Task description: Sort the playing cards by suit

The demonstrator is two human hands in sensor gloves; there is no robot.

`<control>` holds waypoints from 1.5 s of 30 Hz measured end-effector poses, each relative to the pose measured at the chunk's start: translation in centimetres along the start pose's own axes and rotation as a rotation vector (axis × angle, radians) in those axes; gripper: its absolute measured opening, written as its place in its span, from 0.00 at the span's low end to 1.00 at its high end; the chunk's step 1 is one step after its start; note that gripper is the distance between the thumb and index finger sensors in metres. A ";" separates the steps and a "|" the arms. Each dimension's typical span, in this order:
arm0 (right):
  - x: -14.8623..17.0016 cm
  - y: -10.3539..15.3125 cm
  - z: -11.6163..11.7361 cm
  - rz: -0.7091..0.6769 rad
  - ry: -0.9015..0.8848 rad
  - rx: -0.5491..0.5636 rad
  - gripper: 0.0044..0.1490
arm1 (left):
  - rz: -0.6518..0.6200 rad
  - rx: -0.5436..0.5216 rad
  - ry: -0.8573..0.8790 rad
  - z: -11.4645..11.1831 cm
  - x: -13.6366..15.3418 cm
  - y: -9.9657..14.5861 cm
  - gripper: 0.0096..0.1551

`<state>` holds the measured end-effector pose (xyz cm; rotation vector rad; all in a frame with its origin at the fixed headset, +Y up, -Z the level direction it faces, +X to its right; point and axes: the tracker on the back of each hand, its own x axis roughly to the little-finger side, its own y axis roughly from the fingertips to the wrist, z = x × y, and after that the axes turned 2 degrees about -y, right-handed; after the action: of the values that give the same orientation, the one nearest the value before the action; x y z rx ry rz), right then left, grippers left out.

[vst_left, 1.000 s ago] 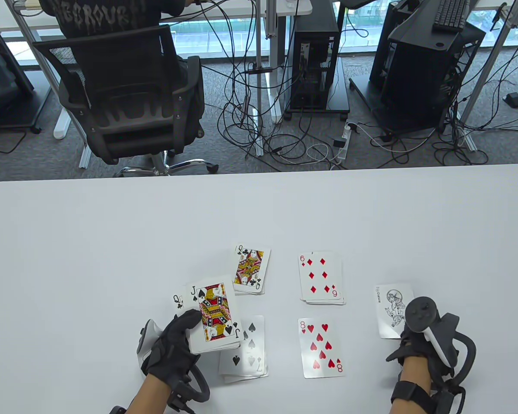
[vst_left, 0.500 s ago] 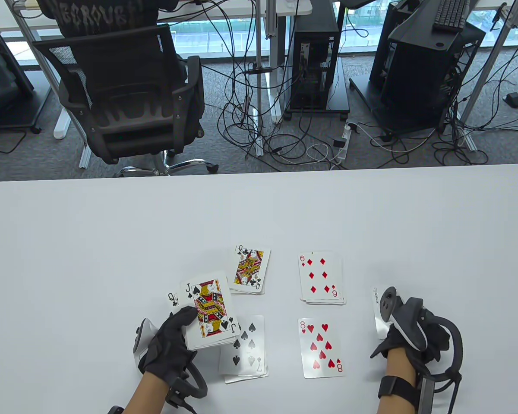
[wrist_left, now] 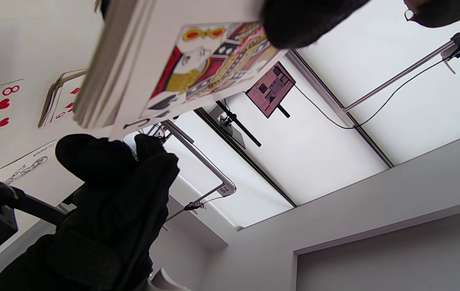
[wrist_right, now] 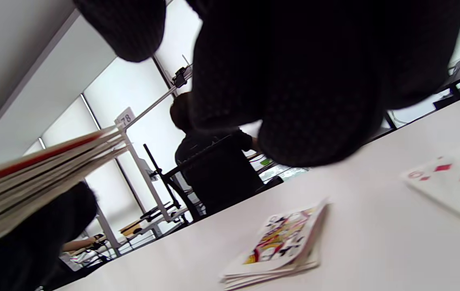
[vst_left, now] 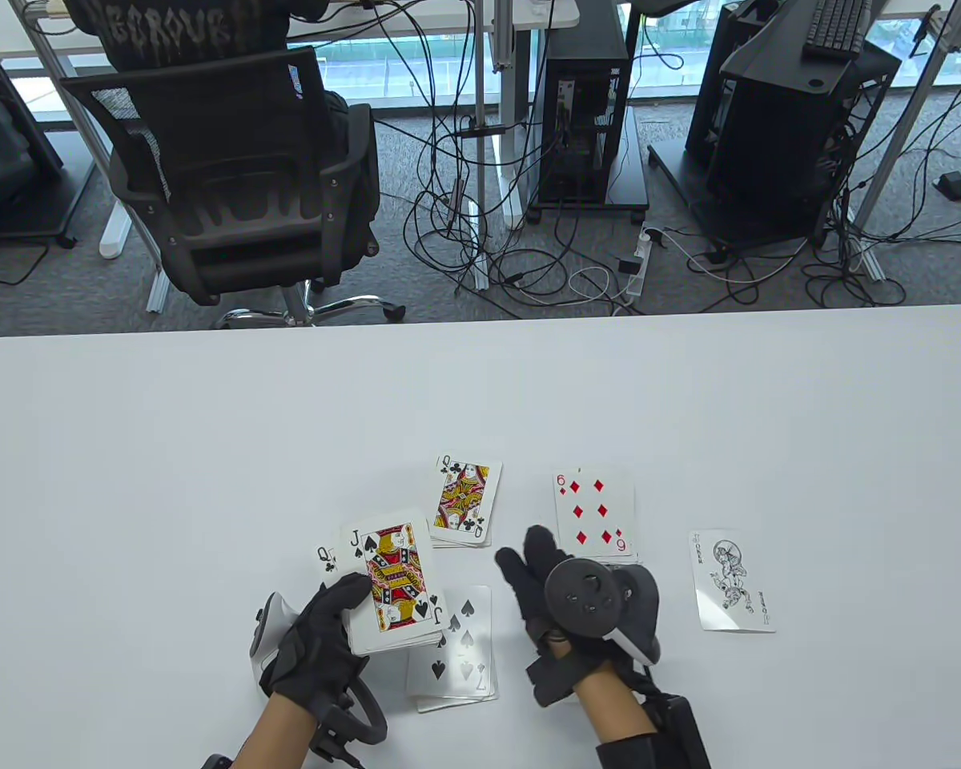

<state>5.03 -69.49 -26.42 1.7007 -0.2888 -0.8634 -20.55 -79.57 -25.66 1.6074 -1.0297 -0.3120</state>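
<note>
Table view: jack of spades [vst_left: 395,578] tops the held deck [vst_left: 392,633].

Bright, even daylight from rear windows, faint shadows on the table [vst_left: 208,448], wrist views softly blurred

The top card of the held deck [vst_left: 395,589] reads "J" with a spade; a card peeking out behind it shows "Q" (clubs). The clubs pile [vst_left: 464,501] shows "Q", the diamonds pile [vst_left: 597,513] "6", the spades pile [vst_left: 460,649] "7". A tag [wrist_right: 125,118] on a frame reads "78".
</note>
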 end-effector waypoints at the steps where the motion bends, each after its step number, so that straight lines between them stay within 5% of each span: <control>1: -0.7 0.2 0.9 -0.018 -0.038 -0.016 0.40 | 0.005 0.005 -0.006 -0.1 0.1 0.0 0.32; 9: -1.8 2.0 3.9 -0.032 -0.164 -0.081 0.54 | 0.025 0.053 -0.049 -0.7 0.5 -0.1 0.32; 23: -1.1 3.1 3.7 -0.057 -0.229 0.078 0.26 | 0.039 0.138 -0.094 -1.1 0.9 -0.3 0.33; 39: 4.9 3.2 0.9 0.172 -0.379 0.273 0.26 | 0.003 0.077 -0.029 -0.6 0.5 -0.2 0.32; 41: 5.5 3.2 1.0 0.215 -0.373 0.240 0.26 | -0.015 0.057 -0.012 -0.3 0.4 -0.1 0.32; 45: 5.4 3.1 3.1 0.272 -0.387 0.006 0.26 | -0.047 -0.003 0.006 0.5 -0.1 0.2 0.32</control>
<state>7.51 -75.98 -25.92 1.4485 -0.7657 -0.9812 -20.99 -79.81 -25.69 1.6310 -0.9881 -0.3399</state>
